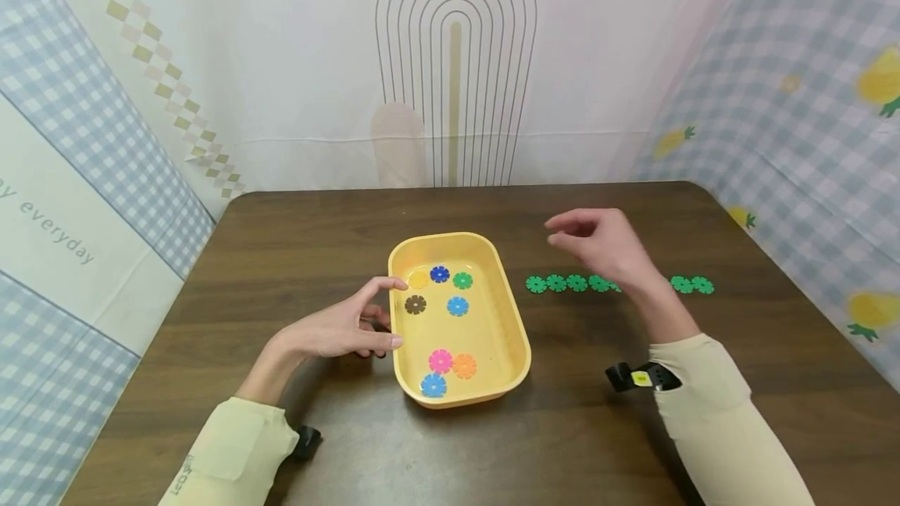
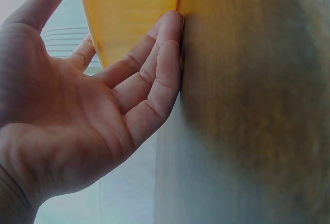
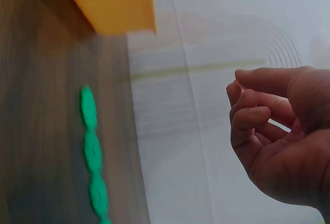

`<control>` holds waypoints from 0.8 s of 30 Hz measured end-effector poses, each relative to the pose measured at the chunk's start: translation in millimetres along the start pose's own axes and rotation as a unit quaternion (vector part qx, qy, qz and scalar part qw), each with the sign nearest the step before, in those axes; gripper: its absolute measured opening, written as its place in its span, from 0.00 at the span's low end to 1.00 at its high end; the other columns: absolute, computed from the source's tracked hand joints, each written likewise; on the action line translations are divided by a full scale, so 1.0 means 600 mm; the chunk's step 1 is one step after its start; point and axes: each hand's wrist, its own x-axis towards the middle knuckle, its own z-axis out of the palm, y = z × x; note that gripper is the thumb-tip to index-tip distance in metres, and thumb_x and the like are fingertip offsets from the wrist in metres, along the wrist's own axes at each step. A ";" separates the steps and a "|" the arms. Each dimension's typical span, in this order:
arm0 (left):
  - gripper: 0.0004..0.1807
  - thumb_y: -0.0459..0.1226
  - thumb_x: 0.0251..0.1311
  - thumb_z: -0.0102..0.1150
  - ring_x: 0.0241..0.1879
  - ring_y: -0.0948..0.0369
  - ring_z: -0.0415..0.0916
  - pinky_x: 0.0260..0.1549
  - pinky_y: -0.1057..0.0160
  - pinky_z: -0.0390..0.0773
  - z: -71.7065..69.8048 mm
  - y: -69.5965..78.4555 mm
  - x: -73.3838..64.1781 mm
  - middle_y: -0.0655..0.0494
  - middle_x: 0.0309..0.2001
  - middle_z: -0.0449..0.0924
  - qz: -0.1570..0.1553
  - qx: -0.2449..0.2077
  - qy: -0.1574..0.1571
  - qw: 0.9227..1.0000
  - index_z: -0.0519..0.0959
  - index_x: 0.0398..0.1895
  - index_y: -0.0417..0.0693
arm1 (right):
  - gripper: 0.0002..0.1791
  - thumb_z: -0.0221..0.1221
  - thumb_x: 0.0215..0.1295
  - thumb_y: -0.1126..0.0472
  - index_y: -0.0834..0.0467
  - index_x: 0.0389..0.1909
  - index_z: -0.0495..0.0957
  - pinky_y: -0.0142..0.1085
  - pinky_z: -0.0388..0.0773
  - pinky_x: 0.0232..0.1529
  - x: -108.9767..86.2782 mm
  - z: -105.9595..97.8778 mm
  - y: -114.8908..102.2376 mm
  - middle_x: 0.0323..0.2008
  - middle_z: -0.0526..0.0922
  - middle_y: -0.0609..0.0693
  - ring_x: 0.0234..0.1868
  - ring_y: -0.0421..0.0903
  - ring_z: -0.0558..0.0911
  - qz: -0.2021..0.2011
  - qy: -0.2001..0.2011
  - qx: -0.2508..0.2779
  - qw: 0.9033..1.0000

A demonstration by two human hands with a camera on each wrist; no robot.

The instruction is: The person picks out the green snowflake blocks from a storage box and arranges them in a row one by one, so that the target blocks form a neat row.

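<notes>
A yellow plastic tray (image 1: 485, 326) stands on the table, holding several notched plastic discs, among them a brown disc (image 1: 416, 304), a pink disc (image 1: 441, 361) and an orange disc (image 1: 464, 366). My left hand (image 1: 351, 322) holds the tray's left side, thumb and index finger at the rim. In the left wrist view, its other fingers (image 2: 167, 74) bend against the outer wall near the tabletop. Above a row of green discs (image 1: 556, 283), my right hand (image 1: 605, 244) hangs in the air, fingers loosely bent, with nothing visible between them. My right forearm hides part of the row.
The brown wooden table (image 1: 316, 233) reaches back to a hanging white cloth (image 1: 302, 100). Checked cloth (image 1: 773, 131) hangs along the right side and also on the left. Black bands with small devices (image 1: 643, 377) sit at both wrists.
</notes>
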 end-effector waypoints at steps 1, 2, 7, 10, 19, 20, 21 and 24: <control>0.45 0.48 0.66 0.72 0.39 0.51 0.84 0.42 0.55 0.82 0.000 0.000 0.000 0.39 0.57 0.75 -0.001 0.001 0.001 1.000 0.53 0.77 0.61 | 0.14 0.67 0.72 0.57 0.57 0.54 0.87 0.35 0.78 0.32 0.003 0.010 -0.007 0.44 0.87 0.58 0.36 0.49 0.78 -0.001 -0.011 0.003 1.000; 0.45 0.48 0.66 0.72 0.39 0.51 0.84 0.43 0.54 0.82 0.000 0.000 -0.001 0.39 0.57 0.75 -0.003 0.001 0.001 1.000 0.53 0.77 0.61 | 0.14 0.67 0.71 0.57 0.57 0.54 0.87 0.35 0.79 0.34 0.006 0.020 -0.014 0.44 0.87 0.57 0.38 0.50 0.79 -0.002 -0.020 0.006 1.000; 0.45 0.48 0.66 0.72 0.40 0.51 0.84 0.43 0.55 0.82 0.000 -0.002 -0.001 0.38 0.58 0.75 -0.004 0.000 0.001 1.000 0.52 0.77 0.61 | 0.14 0.67 0.70 0.58 0.58 0.54 0.87 0.37 0.81 0.40 0.019 0.070 -0.038 0.46 0.87 0.56 0.43 0.52 0.80 -0.010 -0.050 0.015 0.999; 0.45 0.48 0.66 0.72 0.40 0.51 0.85 0.43 0.55 0.83 0.000 -0.002 -0.001 0.38 0.58 0.75 -0.003 -0.001 0.000 1.000 0.52 0.77 0.61 | 0.15 0.67 0.70 0.59 0.59 0.54 0.87 0.37 0.82 0.42 0.026 0.096 -0.045 0.47 0.87 0.56 0.45 0.53 0.80 -0.017 -0.063 0.013 0.998; 0.44 0.47 0.67 0.72 0.40 0.51 0.85 0.43 0.54 0.83 0.001 -0.002 -0.001 0.39 0.57 0.76 0.000 0.000 0.001 1.000 0.53 0.77 0.61 | 0.14 0.68 0.68 0.62 0.60 0.52 0.88 0.38 0.82 0.44 0.051 0.145 -0.047 0.44 0.85 0.56 0.46 0.52 0.79 -0.015 -0.104 0.005 0.994; 0.44 0.47 0.67 0.71 0.41 0.51 0.85 0.43 0.54 0.83 0.001 -0.002 -0.001 0.39 0.57 0.77 0.001 0.001 0.001 1.000 0.53 0.77 0.61 | 0.13 0.69 0.68 0.63 0.60 0.52 0.88 0.37 0.82 0.42 0.053 0.148 -0.046 0.44 0.85 0.56 0.45 0.52 0.79 -0.015 -0.107 0.003 0.994; 0.44 0.47 0.67 0.71 0.41 0.51 0.85 0.43 0.54 0.83 0.001 -0.002 0.000 0.39 0.57 0.77 0.002 0.002 0.001 1.000 0.53 0.77 0.61 | 0.13 0.69 0.68 0.63 0.60 0.52 0.88 0.37 0.82 0.41 0.054 0.150 -0.045 0.43 0.85 0.56 0.45 0.52 0.79 -0.016 -0.110 0.001 0.994; 0.44 0.48 0.66 0.72 0.41 0.51 0.86 0.43 0.54 0.83 0.001 0.000 0.001 0.40 0.57 0.78 -0.002 0.004 0.003 1.000 0.53 0.77 0.63 | 0.13 0.69 0.67 0.64 0.59 0.52 0.88 0.36 0.83 0.39 0.057 0.154 -0.042 0.41 0.85 0.55 0.42 0.51 0.80 -0.021 -0.118 -0.008 0.993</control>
